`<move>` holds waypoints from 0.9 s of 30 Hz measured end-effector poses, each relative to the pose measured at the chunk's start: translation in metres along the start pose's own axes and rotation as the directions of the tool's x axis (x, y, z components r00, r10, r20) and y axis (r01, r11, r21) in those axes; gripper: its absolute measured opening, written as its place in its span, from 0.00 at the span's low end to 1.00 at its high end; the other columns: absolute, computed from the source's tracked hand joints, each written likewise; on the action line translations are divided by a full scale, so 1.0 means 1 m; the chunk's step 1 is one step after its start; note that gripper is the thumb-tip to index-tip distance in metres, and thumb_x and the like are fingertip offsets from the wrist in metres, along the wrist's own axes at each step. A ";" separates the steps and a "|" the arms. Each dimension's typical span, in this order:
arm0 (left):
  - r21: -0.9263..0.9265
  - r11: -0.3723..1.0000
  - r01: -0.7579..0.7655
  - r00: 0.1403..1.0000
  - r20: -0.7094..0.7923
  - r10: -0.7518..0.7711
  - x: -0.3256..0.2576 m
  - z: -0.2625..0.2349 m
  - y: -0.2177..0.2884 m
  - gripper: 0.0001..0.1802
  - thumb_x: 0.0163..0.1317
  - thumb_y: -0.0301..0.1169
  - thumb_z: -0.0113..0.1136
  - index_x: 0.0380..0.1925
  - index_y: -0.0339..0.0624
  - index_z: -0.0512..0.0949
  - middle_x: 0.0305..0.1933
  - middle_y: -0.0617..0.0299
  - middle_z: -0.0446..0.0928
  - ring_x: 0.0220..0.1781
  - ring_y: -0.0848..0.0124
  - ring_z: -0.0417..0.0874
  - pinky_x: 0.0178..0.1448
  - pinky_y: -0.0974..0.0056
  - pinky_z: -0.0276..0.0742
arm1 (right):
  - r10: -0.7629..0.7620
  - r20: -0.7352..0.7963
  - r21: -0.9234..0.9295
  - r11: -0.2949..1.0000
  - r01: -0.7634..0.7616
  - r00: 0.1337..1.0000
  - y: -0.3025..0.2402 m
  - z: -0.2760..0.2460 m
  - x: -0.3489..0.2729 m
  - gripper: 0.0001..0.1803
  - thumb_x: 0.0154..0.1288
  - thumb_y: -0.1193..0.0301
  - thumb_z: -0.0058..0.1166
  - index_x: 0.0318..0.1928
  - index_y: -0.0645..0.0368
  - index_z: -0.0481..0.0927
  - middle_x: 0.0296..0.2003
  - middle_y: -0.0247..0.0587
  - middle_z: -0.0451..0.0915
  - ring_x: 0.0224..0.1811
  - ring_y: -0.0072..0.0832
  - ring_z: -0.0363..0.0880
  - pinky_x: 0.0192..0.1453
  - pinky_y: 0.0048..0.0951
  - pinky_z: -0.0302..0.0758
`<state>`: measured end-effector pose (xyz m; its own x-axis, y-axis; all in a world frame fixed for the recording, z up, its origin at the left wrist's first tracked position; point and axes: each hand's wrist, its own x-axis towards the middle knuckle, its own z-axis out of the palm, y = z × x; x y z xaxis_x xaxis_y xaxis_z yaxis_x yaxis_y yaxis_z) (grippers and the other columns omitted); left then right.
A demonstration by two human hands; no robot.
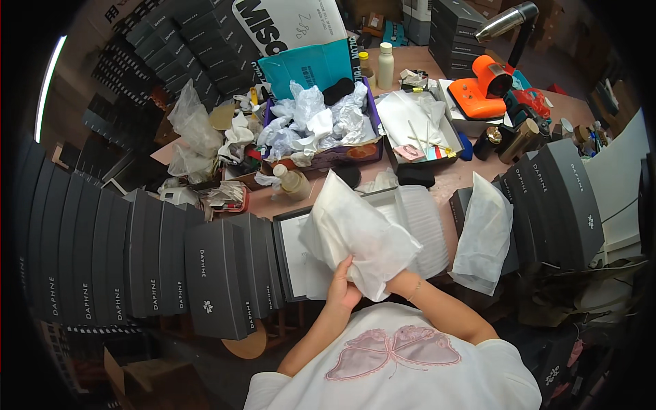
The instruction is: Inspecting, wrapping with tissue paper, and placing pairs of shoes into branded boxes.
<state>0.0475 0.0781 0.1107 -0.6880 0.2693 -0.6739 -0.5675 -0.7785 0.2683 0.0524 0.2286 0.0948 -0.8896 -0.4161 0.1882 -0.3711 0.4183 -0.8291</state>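
Observation:
A white, soft, translucent pouch (362, 232) is lifted over the middle of the table edge, its top tilted to the left. My left hand (344, 285) grips its lower left edge, with the thumb on the near face. The wrist of my right hand (403, 283) goes in at the pouch's lower right. That hand's fingers are hidden in or behind the white material. Below the pouch lies an open dark grey box (285, 270) with white paper in it. Beside it is a ribbed whitish sheet (422, 229). A second white pouch (484, 232) leans on boxes at the right.
Dark grey shoe boxes (217, 287) stand in a row at left, and more boxes (557, 198) at right. Farther back are a purple-edged carton (342, 156) of crumpled paper, a plastic bottle (292, 183), a white tray (444, 140) and an orange-based tool (476, 99).

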 end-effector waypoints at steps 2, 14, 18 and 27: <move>0.059 0.984 -0.171 0.985 -0.016 0.172 0.023 -0.018 0.016 0.23 0.64 0.33 0.57 0.58 0.36 0.69 0.56 0.51 0.75 0.57 0.58 0.77 0.65 0.53 0.72 | 0.097 0.034 -0.008 0.995 -0.097 0.995 0.000 -0.001 -0.007 0.24 0.66 0.63 0.49 0.61 0.57 0.70 0.58 0.51 0.72 0.59 0.44 0.70 0.65 0.40 0.64; 0.812 0.165 -0.560 0.828 0.552 0.098 -0.037 -0.010 -0.022 0.24 0.61 0.28 0.63 0.56 0.33 0.71 0.53 0.51 0.74 0.55 0.69 0.76 0.57 0.66 0.72 | 0.743 -0.206 0.957 0.288 -0.025 0.637 -0.006 -0.063 -0.016 0.23 0.66 0.62 0.57 0.54 0.68 0.73 0.46 0.43 0.79 0.46 0.27 0.79 0.51 0.30 0.76; 0.917 0.398 0.022 0.998 -0.042 0.042 -0.039 -0.151 0.003 0.15 0.65 0.28 0.56 0.50 0.32 0.77 0.51 0.51 0.78 0.51 0.69 0.80 0.53 0.67 0.76 | 0.687 0.273 0.452 0.526 -0.720 0.673 0.058 -0.040 -0.015 0.28 0.61 0.60 0.60 0.55 0.66 0.73 0.47 0.47 0.79 0.47 0.33 0.80 0.51 0.33 0.76; 0.555 -0.608 -0.568 0.622 0.773 0.124 0.027 -0.064 0.002 0.19 0.53 0.30 0.60 0.48 0.41 0.78 0.59 0.43 0.71 0.66 0.46 0.64 0.68 0.43 0.56 | 0.499 0.057 -0.456 0.783 -0.423 0.865 0.041 -0.003 -0.033 0.32 0.53 0.63 0.64 0.58 0.57 0.70 0.47 0.53 0.76 0.50 0.49 0.75 0.51 0.44 0.73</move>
<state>0.0568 0.0480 0.0488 -0.8479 0.5097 0.1457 0.4850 0.6349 0.6014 0.0658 0.2624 0.0563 -0.9394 -0.1966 -0.2810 -0.0362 0.8716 -0.4889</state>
